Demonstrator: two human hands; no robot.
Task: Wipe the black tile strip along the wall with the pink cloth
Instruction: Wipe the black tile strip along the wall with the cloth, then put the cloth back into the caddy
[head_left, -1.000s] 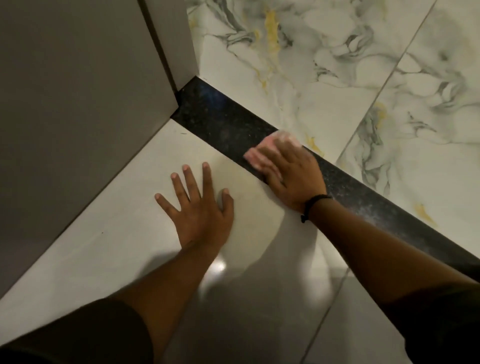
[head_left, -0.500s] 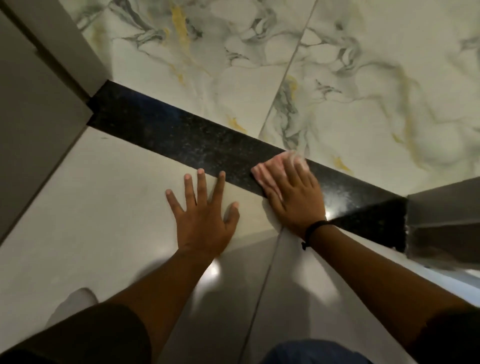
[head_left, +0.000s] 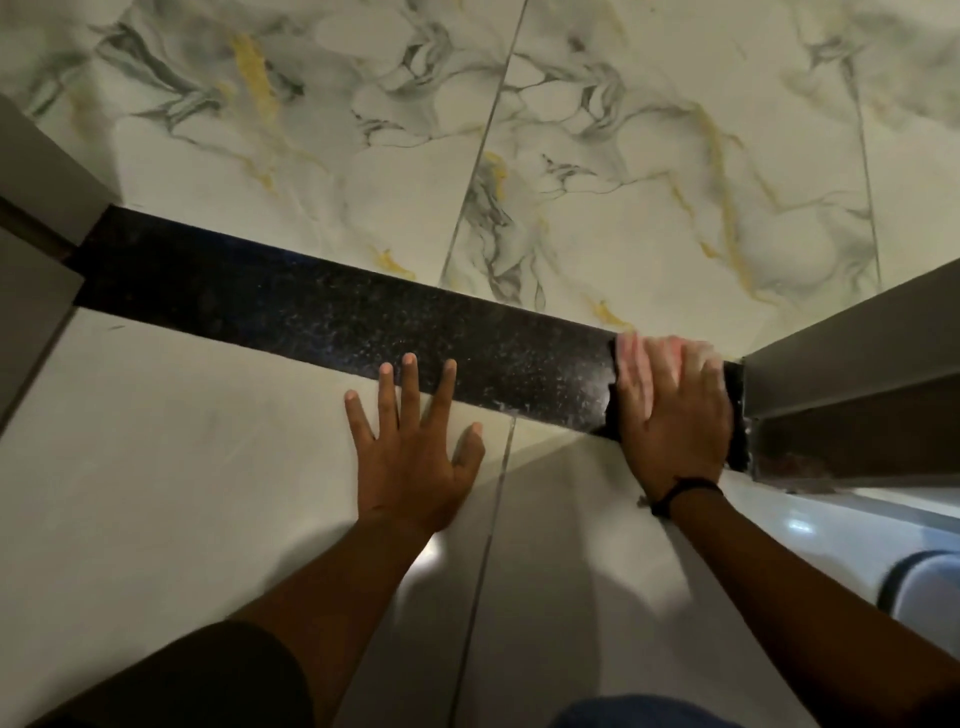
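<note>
My right hand is pressed flat on the pink cloth, pinning it to the black tile strip at its right end, just beside a grey frame. The strip's glossy black with pale speckles, running along the marbled wall tiles. My left hand lies open, fingers spread, on the floor tile.

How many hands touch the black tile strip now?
2. The right hand presses the pink cloth on the black tile strip at its right end; the left hand lies on the floor, fingertips reaching the strip's edge.
</note>
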